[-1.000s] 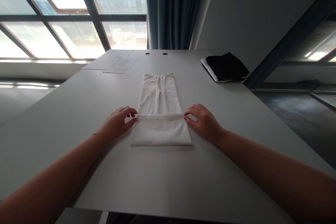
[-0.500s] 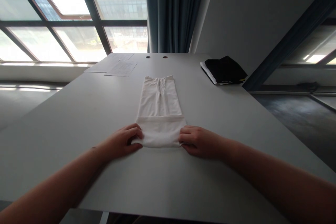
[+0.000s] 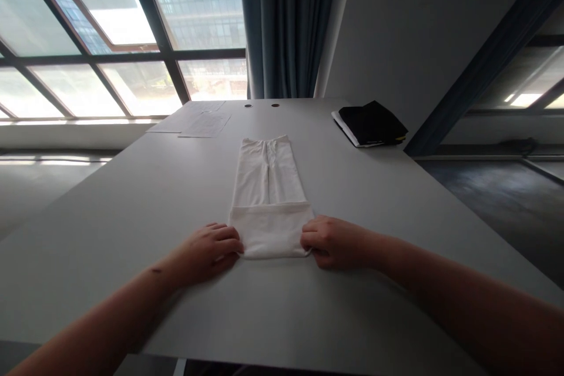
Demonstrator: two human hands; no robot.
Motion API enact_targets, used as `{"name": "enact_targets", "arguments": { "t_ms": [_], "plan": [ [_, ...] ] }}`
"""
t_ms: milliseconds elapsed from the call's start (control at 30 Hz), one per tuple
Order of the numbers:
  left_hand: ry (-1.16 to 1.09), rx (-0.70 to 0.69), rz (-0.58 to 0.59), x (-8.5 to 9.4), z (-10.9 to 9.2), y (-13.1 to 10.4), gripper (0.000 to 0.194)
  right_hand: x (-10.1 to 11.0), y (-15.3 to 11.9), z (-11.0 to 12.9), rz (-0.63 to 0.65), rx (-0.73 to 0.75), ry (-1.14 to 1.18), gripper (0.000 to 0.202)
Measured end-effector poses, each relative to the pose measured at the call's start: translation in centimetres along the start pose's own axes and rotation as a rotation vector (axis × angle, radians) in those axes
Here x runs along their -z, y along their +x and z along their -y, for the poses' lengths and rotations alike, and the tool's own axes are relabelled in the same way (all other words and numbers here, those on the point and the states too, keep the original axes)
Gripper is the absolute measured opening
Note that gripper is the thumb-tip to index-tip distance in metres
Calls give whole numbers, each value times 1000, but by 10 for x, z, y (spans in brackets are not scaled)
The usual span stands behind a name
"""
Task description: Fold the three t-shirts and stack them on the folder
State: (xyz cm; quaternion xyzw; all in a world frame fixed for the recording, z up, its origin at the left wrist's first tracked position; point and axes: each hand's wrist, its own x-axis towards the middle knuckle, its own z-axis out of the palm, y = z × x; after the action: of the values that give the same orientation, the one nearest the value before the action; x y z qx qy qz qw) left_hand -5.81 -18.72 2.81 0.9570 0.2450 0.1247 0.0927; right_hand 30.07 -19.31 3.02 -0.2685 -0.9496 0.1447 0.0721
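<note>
White trousers point(image 3: 274, 179) lie flat on the table, waist end away from me, the near part folded up over the legs. At the near left corner of the fold, my left hand point(image 3: 214, 248) has its fingers closed on the cloth. My right hand point(image 3: 332, 242) pinches the near right corner, knuckles up. The fingertips of both hands are partly hidden against the fabric.
The trousers rest on a large white table point(image 3: 185, 182). Paper sheets point(image 3: 205, 124) lie at its far left. A black folded item point(image 3: 372, 123) with white layers sits at the far right. Beyond the far edge hangs a blue curtain point(image 3: 286, 29).
The view has tilted up slightly, so the table and trousers sit lower in it. The fingers of my left hand have drawn closer together at the fold's corner.
</note>
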Motion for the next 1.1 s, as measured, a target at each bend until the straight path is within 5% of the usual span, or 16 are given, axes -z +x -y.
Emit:
{"name": "enact_targets", "arguments": {
  "t_ms": [233,333,433,667,733,867,967,1100],
  "plan": [
    [-413,-12,220,16,-46,-4,8,17,-21,33,233,38,215,27],
    [-440,18,127,8,-38,-3,13,24,-17,33,283,80,332,18],
    [-322,122,-34,-5,-7,2,20,26,-7,15,237,24,405,8],
    [26,283,-124,-12,93,51,29,12,30,-69,-134,-88,138,13],
    [105,441,-197,-13,123,77,40,10,53,-100,-242,-143,16,13],
    [192,790,-212,-14,174,127,50,13,108,-167,-353,-490,-100,32],
    [169,802,-203,-16,197,151,46,18,136,-207,-310,-662,-102,42],
    [118,772,-226,-17,218,169,45,24,155,-238,-405,-725,-76,34]
  ]
}}
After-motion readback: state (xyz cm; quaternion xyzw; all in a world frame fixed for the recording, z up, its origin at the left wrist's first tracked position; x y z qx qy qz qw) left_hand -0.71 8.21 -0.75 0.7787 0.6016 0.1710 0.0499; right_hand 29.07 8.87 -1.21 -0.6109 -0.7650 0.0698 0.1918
